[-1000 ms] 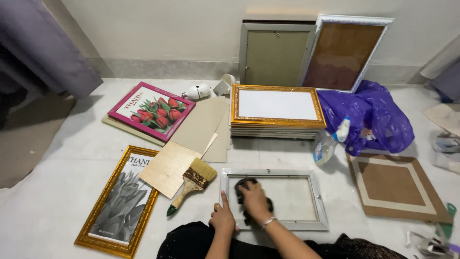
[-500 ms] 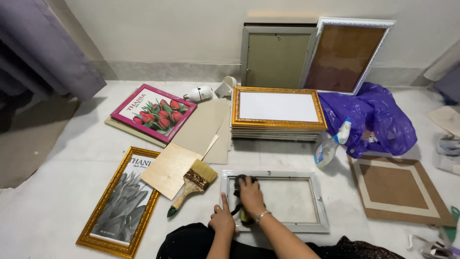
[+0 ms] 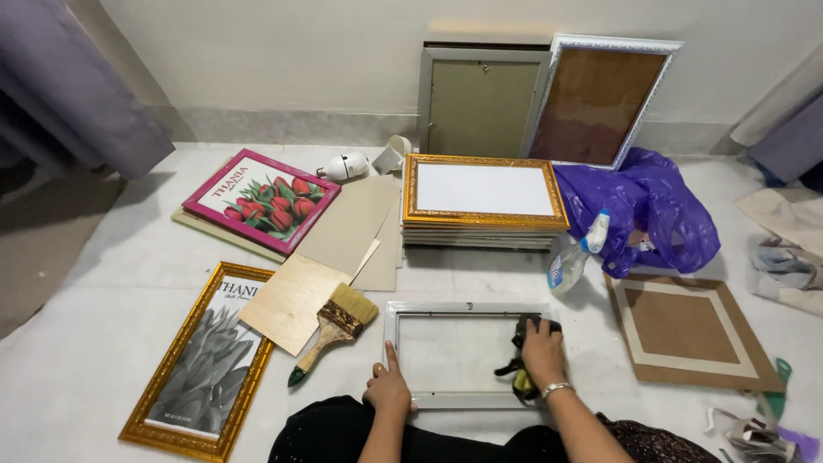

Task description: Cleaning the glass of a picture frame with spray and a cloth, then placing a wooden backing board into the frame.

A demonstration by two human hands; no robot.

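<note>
Right hand (image 3: 542,351) clamped on a dark cloth (image 3: 523,364) at three o'clock of the white frame (image 3: 467,353) flat on the floor, left hand (image 3: 387,387) spread open pinning the seven o'clock corner — light, stiff, probably fragile glass, best gripped by the rails.

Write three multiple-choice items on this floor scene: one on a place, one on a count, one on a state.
1. Where does the paintbrush lie?
A. Left of the white frame
B. On the purple bag
C. Inside the white frame

2. How many frames lean upright against the wall?
A. One
B. Two
C. Four

3. What is the right hand doing?
A. Lifting the spray bottle
B. Resting empty on the floor
C. Pressing a dark cloth on the frame's right side

Answers:
1 A, the brush lies between the plywood sheet and the frame.
2 B, a grey frame and a white-edged one.
3 C, cloth shows under the hand; the left hand steadies the lower left corner.
</note>
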